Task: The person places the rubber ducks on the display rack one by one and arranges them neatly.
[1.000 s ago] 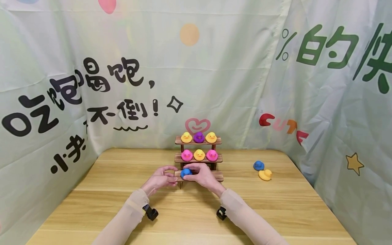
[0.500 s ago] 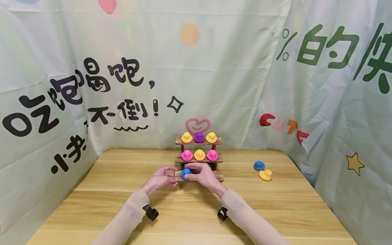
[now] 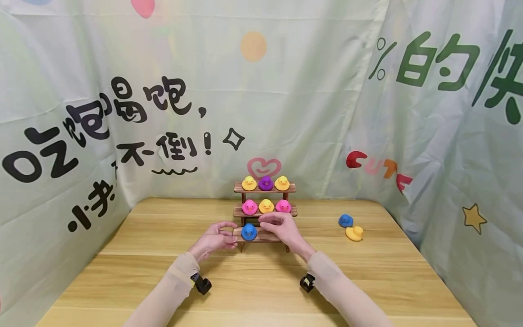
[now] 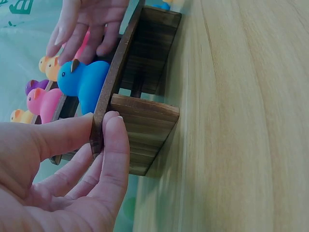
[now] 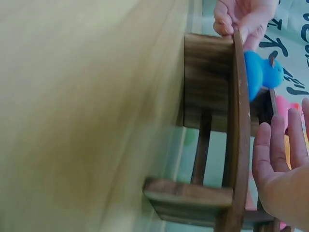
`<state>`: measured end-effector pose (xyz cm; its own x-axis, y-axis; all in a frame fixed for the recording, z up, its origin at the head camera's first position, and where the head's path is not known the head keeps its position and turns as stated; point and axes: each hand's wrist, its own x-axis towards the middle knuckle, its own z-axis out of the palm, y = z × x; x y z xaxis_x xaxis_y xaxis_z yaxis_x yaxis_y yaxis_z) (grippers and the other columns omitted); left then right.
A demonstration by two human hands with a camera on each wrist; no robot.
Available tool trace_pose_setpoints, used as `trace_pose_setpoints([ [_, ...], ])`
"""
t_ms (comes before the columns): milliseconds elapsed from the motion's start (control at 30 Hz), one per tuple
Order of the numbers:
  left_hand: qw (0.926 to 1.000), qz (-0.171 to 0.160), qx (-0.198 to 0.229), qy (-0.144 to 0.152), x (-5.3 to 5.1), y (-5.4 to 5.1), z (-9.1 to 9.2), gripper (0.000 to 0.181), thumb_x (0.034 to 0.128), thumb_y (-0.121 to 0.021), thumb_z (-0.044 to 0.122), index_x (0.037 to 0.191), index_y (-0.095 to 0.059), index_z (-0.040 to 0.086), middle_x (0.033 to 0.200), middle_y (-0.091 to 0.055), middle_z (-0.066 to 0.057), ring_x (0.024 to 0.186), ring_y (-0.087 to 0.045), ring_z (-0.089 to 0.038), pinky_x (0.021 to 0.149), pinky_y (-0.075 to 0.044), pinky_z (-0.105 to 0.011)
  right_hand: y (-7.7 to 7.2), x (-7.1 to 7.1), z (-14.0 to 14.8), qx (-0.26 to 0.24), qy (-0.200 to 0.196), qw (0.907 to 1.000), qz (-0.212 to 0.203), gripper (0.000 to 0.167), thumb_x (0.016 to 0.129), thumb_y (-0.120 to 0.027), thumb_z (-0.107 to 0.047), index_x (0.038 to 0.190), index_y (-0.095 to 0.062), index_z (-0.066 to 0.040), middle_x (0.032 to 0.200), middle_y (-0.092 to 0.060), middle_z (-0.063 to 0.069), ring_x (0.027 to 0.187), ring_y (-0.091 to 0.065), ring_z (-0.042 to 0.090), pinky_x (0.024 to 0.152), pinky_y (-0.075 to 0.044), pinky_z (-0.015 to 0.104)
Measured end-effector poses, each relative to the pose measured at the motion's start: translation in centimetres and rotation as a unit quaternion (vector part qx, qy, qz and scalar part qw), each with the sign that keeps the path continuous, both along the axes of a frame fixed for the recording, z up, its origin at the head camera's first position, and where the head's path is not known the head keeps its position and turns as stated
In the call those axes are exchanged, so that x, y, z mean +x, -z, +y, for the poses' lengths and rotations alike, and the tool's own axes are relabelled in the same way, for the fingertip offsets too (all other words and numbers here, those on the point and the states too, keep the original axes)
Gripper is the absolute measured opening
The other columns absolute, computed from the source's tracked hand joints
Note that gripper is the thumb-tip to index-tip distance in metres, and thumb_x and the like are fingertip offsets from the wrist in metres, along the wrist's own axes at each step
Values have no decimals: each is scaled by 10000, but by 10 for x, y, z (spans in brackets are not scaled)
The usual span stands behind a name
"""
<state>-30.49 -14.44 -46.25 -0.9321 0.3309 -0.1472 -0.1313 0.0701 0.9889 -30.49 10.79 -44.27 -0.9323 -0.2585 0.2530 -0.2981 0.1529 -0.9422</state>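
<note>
A small three-step wooden display shelf [image 3: 267, 237] stands on the table. My left hand [image 3: 216, 237] pinches the left end of its lowest step, thumb on top and fingers underneath, as the left wrist view of the shelf edge [image 4: 112, 79] shows. On that step, near the left end, sits a blue rubber duck [image 3: 249, 232] facing forward. My right hand [image 3: 283, 229] is just right of this duck, apart from it, fingers relaxed and holding nothing. The middle step bears two pink ducks [image 3: 249, 207] with a yellow duck [image 3: 266, 206] between them.
On the top step a purple duck [image 3: 266, 183] sits between two yellow ducks [image 3: 249, 183]. Another blue duck [image 3: 345, 220] and a yellow duck [image 3: 354, 233] lie on the table [image 3: 367, 281] to the right. Printed curtains [image 3: 306, 113] hang behind and beside it.
My right hand has let go of the blue duck and moved to the right, leaving it on the lowest step. My left hand has kept its place at the shelf's end.
</note>
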Motion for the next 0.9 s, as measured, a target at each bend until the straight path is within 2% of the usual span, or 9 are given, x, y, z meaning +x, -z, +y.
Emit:
trace_pose_setpoints([
  [100, 10000, 13, -19, -3, 0, 0, 0, 466, 896, -621, -77, 1336, -467, -50, 944, -641, -143, 778, -686, -205, 830, -626, -399, -5, -1, 8, 140, -19, 9999, 4, 258, 891, -728, -153, 1102, -714, -5, 1036, -735, 129, 874, -666, 103, 789, -587, 235],
  [200, 10000, 28, -36, -8, -1, 0, 0, 466, 898, -622, -74, 1336, -467, -50, 957, -645, -151, 784, -688, -211, 833, -625, -403, -10, -4, 19, 381, -186, 9991, 57, 285, 923, -686, -137, 1132, -681, 56, 984, -721, 179, 791, -656, 227, 715, -598, 322],
  [333, 10000, 14, -42, -8, -1, 0, 0, 475, 895, -628, -70, 1340, -464, -50, 955, -646, -144, 784, -687, -213, 821, -628, -395, -15, -9, 33, 705, -439, 9965, 100, 276, 950, -651, -144, 1142, -677, 52, 988, -702, 252, 721, -619, 332, 616, -579, 365],
  [467, 10000, 6, -46, 2, -1, -1, -1, 483, 894, -635, -63, 1345, -460, -47, 971, -646, -159, 788, -689, -214, 826, -627, -402, -19, -8, 47, 874, -537, 9947, 60, 240, 955, -651, -206, 1115, -708, -37, 999, -692, 272, 690, -596, 240, 538, -531, 300],
  [567, 10000, 1, -50, -19, 0, -2, -1, 486, 891, -639, -62, 1343, -462, -43, 984, -648, -164, 790, -692, -215, 842, -622, -418, -21, -8, 56, 899, -514, 9946, 19, 226, 954, -654, -235, 1082, -715, -60, 980, -684, 276, 684, -576, 193, 508, -493, 258],
  [767, 10000, -33, -64, -39, 1, -4, -1, 490, 890, -643, -58, 1345, -464, -38, 998, -650, -159, 797, -696, -212, 863, -615, -432, -19, -10, 72, 745, -451, 9962, -63, 307, 946, -664, -241, 1087, -679, 32, 899, -674, 250, 638, -511, 144, 502, -440, 211],
  [900, 10000, 5, -59, 7, 0, -3, -1, 490, 892, -643, -55, 1346, -460, -46, 989, -649, -160, 799, -696, -219, 851, -619, -426, -16, -12, 84, 711, -478, 9963, -19, 292, 935, -679, -215, 1087, -677, 34, 847, -693, 144, 615, -509, 144, 512, -472, 217],
])
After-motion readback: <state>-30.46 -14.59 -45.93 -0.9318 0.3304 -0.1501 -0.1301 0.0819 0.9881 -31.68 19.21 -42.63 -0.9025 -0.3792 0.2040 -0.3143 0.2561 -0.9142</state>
